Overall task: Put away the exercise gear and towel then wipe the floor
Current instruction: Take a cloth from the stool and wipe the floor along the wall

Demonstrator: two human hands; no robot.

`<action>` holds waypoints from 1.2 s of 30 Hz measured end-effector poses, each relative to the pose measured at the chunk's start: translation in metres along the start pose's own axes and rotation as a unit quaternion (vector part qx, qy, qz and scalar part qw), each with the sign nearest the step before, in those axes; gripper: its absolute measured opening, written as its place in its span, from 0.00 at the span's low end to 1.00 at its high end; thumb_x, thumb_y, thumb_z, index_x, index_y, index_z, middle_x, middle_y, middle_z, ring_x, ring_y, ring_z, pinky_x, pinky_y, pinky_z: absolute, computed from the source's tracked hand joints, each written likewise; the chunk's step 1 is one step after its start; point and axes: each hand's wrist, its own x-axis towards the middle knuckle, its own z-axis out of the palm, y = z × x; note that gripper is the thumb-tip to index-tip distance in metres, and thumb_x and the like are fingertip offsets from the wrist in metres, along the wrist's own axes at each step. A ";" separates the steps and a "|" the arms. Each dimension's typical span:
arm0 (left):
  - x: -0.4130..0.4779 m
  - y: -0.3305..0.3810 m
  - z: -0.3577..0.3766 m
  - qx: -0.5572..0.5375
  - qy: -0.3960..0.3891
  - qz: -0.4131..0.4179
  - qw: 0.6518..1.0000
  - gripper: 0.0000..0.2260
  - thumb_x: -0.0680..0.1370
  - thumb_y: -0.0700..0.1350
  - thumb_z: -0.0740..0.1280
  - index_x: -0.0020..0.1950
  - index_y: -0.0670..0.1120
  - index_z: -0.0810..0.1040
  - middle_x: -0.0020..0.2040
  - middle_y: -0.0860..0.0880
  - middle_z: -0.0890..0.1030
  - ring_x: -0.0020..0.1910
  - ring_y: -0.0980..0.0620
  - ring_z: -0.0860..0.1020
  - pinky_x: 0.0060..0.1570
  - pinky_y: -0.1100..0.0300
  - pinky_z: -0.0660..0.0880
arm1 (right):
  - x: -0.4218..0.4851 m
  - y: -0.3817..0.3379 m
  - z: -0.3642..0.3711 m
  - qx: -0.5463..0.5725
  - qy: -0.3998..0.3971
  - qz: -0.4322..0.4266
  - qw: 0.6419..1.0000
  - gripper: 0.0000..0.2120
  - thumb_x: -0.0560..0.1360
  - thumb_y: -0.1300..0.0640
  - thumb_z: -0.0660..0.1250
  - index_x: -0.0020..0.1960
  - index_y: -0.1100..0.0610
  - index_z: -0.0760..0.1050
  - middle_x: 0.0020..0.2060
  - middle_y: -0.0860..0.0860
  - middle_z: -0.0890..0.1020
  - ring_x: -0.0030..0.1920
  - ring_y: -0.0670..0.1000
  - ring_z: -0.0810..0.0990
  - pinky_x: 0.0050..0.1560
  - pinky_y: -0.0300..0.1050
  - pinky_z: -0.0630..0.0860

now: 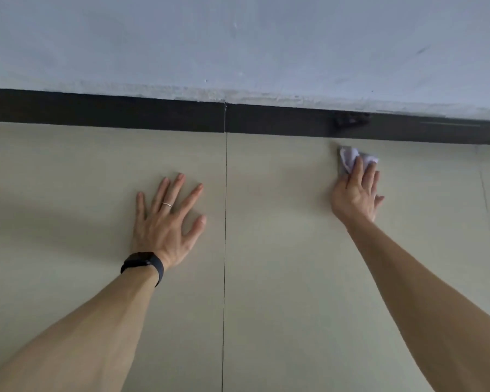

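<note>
Close by baseboard [153, 114], cloth [351, 158] underhand

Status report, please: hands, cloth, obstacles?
Left hand flat on floor, empty. Right hand presses cloth near dark baseboard. Nothing in the way.

Smooth, matt beige floor tiles [280, 222]. Crumpled pale cloth [351, 158]; dark glossy skirting [125, 114]. Scuffed painted wall [238, 38].
</note>
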 end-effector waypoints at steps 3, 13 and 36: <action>0.001 0.000 0.002 0.005 0.007 0.001 1.000 0.28 0.78 0.65 0.49 0.78 0.66 0.49 0.81 0.57 0.45 0.80 0.50 0.48 0.74 0.36 0.48 | -0.007 -0.044 0.015 -0.030 -0.033 -0.047 0.998 0.27 0.84 0.49 0.46 0.81 0.51 0.44 0.80 0.55 0.42 0.80 0.55 0.40 0.75 0.64 0.42; 0.003 -0.001 0.003 -0.001 0.019 0.002 1.000 0.28 0.78 0.65 0.50 0.79 0.64 0.50 0.81 0.55 0.45 0.80 0.50 0.49 0.74 0.36 0.48 | -0.004 -0.051 0.034 -0.076 -0.009 -0.246 0.966 0.26 0.83 0.52 0.50 0.80 0.45 0.51 0.80 0.46 0.52 0.80 0.49 0.48 0.76 0.66 0.49; -0.002 0.001 0.005 -0.005 0.039 0.010 0.999 0.26 0.80 0.63 0.52 0.78 0.63 0.55 0.81 0.52 0.51 0.80 0.49 0.49 0.75 0.36 0.47 | -0.236 0.051 0.081 -0.078 -0.028 -0.358 0.930 0.32 0.79 0.58 0.56 0.80 0.45 0.52 0.81 0.49 0.48 0.80 0.53 0.47 0.75 0.66 0.55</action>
